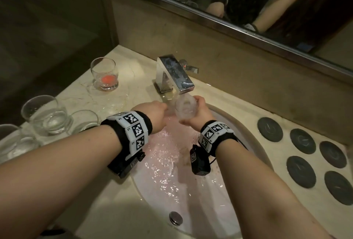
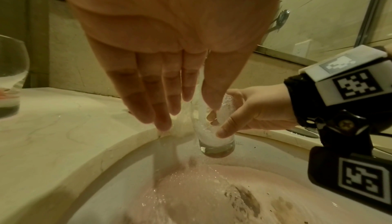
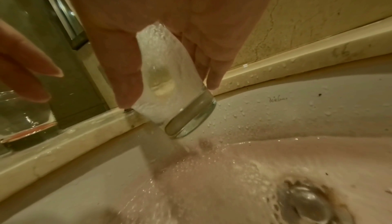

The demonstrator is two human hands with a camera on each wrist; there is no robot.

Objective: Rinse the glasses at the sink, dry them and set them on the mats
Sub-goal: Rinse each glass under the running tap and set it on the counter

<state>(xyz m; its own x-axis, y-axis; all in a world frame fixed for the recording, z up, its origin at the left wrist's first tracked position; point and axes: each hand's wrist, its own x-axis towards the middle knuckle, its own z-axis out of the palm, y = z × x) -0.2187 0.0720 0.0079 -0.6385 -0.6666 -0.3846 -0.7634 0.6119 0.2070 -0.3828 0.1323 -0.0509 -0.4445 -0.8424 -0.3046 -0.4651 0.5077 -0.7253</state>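
Forearms: nearest us in the head view, both reaching over the sink (image 1: 246, 124), each wrist in a black band with coded tags.
Right hand (image 1: 200, 110): our grip is wrapped round the glass (image 1: 185, 109), thumb on one side, fingers on the other.
Glass: held over the basin directly under the tap (image 1: 174, 74), water foaming white inside it and spilling down its side.
Left hand (image 1: 152, 114): our grip is slack, fingers straight and pointing down, holding nothing; the thumb tip is at the glass rim, though we cannot tell whether it touches.
Basin water: pinkish, rippling.
Tabletop (image 1: 76, 95): to the left, one tumbler (image 1: 104, 73) with a red residue in its bottom, and several clear tumblers (image 1: 44, 114) nearer us.
Mats (image 1: 302, 140): six dark round ones to the right of the sink, bare.
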